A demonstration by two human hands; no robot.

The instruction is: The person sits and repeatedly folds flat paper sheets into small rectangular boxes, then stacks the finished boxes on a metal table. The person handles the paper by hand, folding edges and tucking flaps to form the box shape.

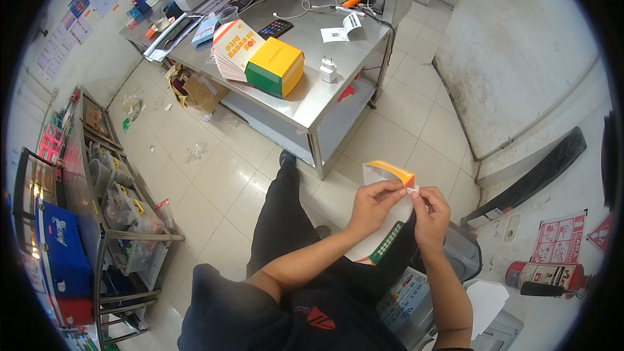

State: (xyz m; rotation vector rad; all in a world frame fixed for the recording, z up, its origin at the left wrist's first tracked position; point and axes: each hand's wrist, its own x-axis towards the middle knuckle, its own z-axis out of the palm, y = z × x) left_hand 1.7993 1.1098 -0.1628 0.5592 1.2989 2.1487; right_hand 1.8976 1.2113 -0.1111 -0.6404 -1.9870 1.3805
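Observation:
A partly folded paperboard food carton is held above my lap, its white inside facing up. Yellow printing runs along its far edge and a green patterned panel along its near edge. My left hand pinches the carton beside a far corner. At that same corner, the fingertips of my right hand grip a small white flap. On the steel table ahead stands a folded yellow and green carton. It leans against or sits right beside a stack of cartons that bear printed writing.
A white plug adapter, a phone and a paper slip lie on the steel table. Cables tangle behind them. A metal shelf rack stands left; a fire extinguisher is on the right.

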